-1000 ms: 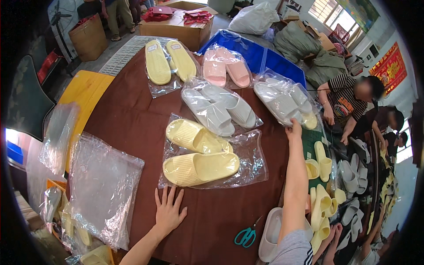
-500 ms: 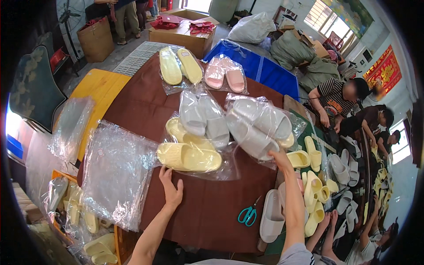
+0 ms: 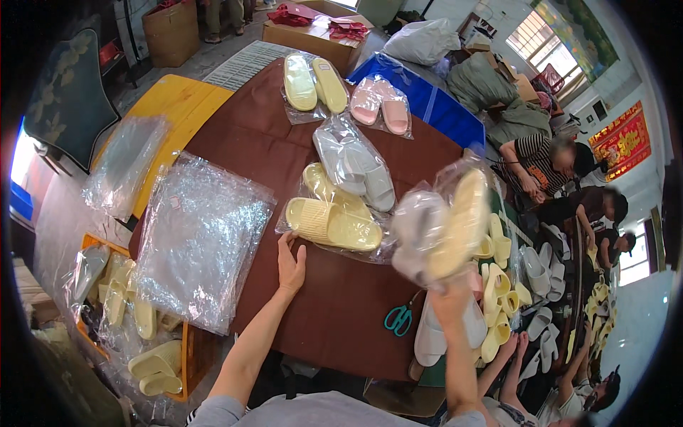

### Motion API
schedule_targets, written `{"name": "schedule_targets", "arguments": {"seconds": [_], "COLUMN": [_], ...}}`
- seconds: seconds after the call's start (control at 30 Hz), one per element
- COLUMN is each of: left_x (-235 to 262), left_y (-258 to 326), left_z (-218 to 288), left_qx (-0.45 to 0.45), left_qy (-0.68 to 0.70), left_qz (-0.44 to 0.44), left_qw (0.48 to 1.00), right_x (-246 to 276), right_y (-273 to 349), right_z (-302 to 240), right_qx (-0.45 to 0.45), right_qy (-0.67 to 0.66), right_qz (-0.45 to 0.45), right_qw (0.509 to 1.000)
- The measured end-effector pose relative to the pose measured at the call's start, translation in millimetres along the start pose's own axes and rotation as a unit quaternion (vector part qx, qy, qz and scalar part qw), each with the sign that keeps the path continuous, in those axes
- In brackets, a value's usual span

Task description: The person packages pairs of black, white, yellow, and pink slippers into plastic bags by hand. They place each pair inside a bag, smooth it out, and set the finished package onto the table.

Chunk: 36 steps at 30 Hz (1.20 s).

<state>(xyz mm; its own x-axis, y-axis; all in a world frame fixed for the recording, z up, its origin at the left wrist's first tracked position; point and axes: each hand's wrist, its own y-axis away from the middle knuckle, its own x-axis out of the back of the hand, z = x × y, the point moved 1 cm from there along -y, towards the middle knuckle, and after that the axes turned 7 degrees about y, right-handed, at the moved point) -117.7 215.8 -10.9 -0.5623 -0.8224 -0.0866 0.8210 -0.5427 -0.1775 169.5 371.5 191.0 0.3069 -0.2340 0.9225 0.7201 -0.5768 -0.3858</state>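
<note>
My right hand (image 3: pixel 449 302) grips the lower end of a clear bag of slippers, raised above the right side of the brown table. A yellow slipper (image 3: pixel 461 228) and a grey slipper (image 3: pixel 418 226) show in it, smeared by motion. Fingers apart, my left hand (image 3: pixel 292 265) rests by the near left edge of a bagged yellow pair (image 3: pixel 334 224) and holds nothing. A bagged grey pair (image 3: pixel 353 160) partly overlaps that yellow pair. Farther back lie bagged pale yellow slippers (image 3: pixel 313 84) and bagged pink slippers (image 3: pixel 380 105).
Flat clear bags (image 3: pixel 206 242) lie at the table's left. Teal-handled scissors (image 3: pixel 398 320) are near the front edge, beside loose grey slippers (image 3: pixel 430 338). Loose yellow slippers (image 3: pixel 496 302) lie to the right, where other people work. Behind the table stands a blue bin (image 3: pixel 455 117).
My right hand has lifted the bagged slippers off the table and turned them, bringing a yellow slipper into view. My left hand stays beside the bagged yellow pair. The whole view has shifted.
</note>
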Motion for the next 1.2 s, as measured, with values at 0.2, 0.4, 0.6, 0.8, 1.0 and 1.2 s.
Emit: {"name": "schedule_targets", "arguments": {"seconds": [0.2, 0.4, 0.6, 0.8, 1.0, 1.2], "left_x": [30.2, 55.1, 44.6, 51.1, 44.1, 41.4], "left_y": [-14.6, -18.8, -21.1, -23.3, -32.0, -32.1], "left_z": [6.5, -3.4, -1.8, 6.8, 5.5, -1.6], "left_qx": [-0.084, -0.002, -0.086, -0.065, -0.040, -0.069], "left_qy": [-0.225, -0.220, -0.322, -0.332, -0.326, -0.328], "left_qz": [-0.033, -0.164, -0.173, -0.188, -0.209, -0.202], "left_qw": [0.970, 0.962, 0.927, 0.922, 0.921, 0.920], "right_x": [-5.6, -42.1, -226.0, -361.5, -414.7, -298.1], "right_y": [2.7, -143.7, -314.6, -381.0, -389.9, -390.3], "right_z": [-91.9, -54.9, 4.8, 6.5, 52.6, 73.5], "right_qx": [0.112, 0.014, 0.067, 0.034, 0.002, -0.045], "right_qy": [-0.187, -0.293, -0.220, 0.074, 0.006, -0.157], "right_qz": [-0.366, -0.122, -0.016, -0.174, -0.110, -0.088], "right_qw": [0.905, 0.948, 0.973, 0.981, 0.994, 0.983]}}
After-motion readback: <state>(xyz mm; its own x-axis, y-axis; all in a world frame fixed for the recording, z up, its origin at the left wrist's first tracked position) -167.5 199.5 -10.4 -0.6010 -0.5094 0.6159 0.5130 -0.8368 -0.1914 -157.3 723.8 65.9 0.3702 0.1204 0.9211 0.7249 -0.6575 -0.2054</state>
